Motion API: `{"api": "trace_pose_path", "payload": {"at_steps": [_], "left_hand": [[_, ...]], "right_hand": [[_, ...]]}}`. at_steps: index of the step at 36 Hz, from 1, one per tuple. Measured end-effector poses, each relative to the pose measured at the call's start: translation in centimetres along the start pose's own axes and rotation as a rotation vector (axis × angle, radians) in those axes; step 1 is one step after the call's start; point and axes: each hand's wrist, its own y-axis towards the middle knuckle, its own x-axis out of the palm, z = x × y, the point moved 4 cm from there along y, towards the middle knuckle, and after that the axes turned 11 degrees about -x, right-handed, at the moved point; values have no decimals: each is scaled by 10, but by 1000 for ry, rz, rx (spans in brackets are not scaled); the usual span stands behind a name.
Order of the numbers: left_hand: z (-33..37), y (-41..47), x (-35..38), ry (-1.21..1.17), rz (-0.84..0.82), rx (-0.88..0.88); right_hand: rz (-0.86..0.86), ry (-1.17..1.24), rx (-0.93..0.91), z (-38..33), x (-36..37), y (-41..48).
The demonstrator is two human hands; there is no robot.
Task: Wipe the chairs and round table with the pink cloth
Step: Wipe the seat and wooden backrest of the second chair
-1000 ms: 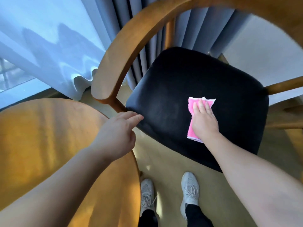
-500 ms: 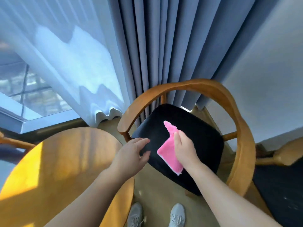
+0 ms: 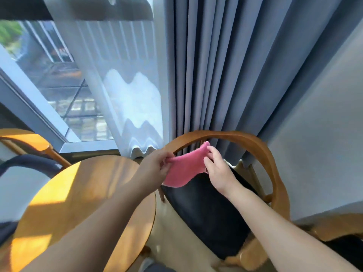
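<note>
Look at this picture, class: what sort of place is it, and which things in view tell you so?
Probably a sitting corner by a window in a home or hotel room. A round wooden table stands beside a wooden armchair with a dark seat, and long blue-grey curtains with a sheer panel hang before a large window.

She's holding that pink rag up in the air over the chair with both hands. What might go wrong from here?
The pink cloth hangs between the left hand and right hand, pinched only at its edges, so it might slip onto the black chair seat or the floor. The grey curtain hangs right behind the curved wooden backrest, so wiping there might snag it.
</note>
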Motion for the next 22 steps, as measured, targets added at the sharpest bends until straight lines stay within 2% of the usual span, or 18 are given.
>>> {"api": "trace_pose_path", "payload": {"at_steps": [7, 15, 19, 22], "left_hand": [[-4, -4, -22, 79, -22, -8], [-14, -6, -39, 149, -164, -11], [-25, 4, -43, 115, -166, -5], [-37, 21, -45, 90, -136, -5]], "right_hand": [[-232, -266, -65, 10, 13, -4], [-504, -276, -153, -4, 53, 19], [-614, -263, -182, -9, 70, 43], [-612, -271, -109, 1, 75, 62]]}}
